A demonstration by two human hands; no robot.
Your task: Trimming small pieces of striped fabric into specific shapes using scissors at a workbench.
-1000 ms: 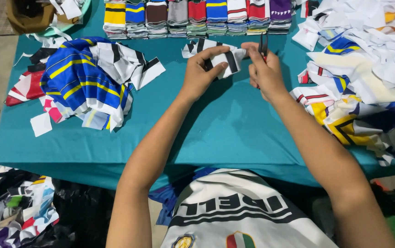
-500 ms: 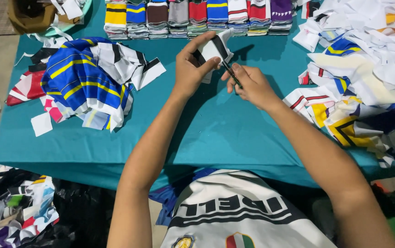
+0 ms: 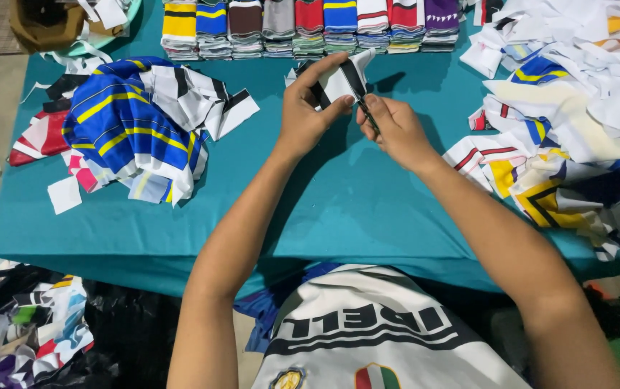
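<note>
L hand (image 3: 306,108) grip: pinching b/w cloth piece (image 3: 339,81), upper centre | R hand (image 3: 396,130) grip: closed on dark tool (image 3: 365,109) | tip: keep cloth taut; fingers off the blade

A single head-worn camera looks steeply down and forward from above the person's chest – near enough that both forearms fill the lower frame – onto the teal surface (image 3: 367,209), facing its far edge; no second view.
</note>
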